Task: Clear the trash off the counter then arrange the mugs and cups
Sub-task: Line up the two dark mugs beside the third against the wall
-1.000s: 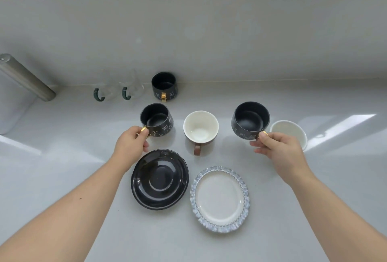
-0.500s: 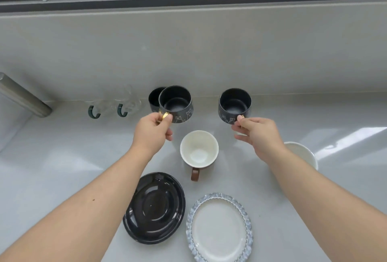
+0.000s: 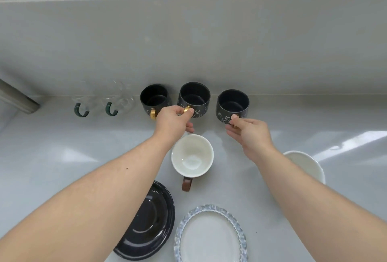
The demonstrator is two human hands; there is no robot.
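1. From my headset feed I look down on the pale grey counter (image 3: 62, 157), the biggest thing in sight, which runs back to a low upstand (image 3: 188, 41) of the same grey below a dark window track.
2. Nearest me lie two saucers side by side: a glossy black saucer (image 3: 146, 226) on the left, partly under my left forearm, and a white plate with a bluish frilled rim (image 3: 209, 238) on the right, cut off by the bottom edge.
3. Just behind them stands a white cup with a brown handle (image 3: 192, 156), the handle pointing toward me. A second white cup (image 3: 307, 165) sits well to the right, half hidden by my right forearm.
4. Three black mugs with gold handles stand in a row against the upstand: the left black mug (image 3: 154, 99), the middle black mug (image 3: 194, 98) and the right black mug (image 3: 232, 104), near one another, with small gaps between.
5. My left hand (image 3: 173, 121) pinches the gold handle of the middle black mug between thumb and forefinger, the other fingers curled under.
6. My right hand (image 3: 249, 132) pinches the handle of the right black mug in the same way, fingers closed around it.
7. I cannot tell whether either held mug rests on the counter or hangs just above it.
8. Left of the row stand two clear glass cups with green handles (image 3: 98, 102), hard to make out against the grey.
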